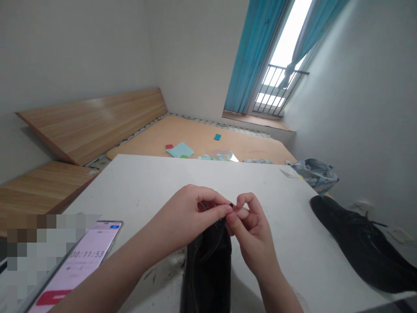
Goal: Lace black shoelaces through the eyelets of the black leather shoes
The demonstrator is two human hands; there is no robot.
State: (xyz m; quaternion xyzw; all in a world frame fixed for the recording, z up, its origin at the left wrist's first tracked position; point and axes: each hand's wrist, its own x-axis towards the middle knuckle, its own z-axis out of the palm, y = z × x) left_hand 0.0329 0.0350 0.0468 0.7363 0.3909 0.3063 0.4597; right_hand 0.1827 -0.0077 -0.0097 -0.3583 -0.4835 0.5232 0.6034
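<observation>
A black shoe (210, 278) stands on the white table in front of me, its opening towards me and a thin black lace (215, 247) hanging loosely over it. Above its front part, my left hand (190, 213) is closed in a pinch between thumb and forefinger. My right hand (256, 237) meets it fingertip to fingertip, its thumb and forefinger also pinched together. A short dark bit of shoelace pokes out between the two hands. The fingers hide the rest of the lace and the shoe's toe.
Another black laced shoe (358, 239) lies at the table's right edge. On the left, a phone (86, 256) shows a running timer. The white table (146, 178) adjoins a tan bed surface (195, 130) with coloured papers (180, 150). A plastic bag (317, 174) sits beyond the right corner.
</observation>
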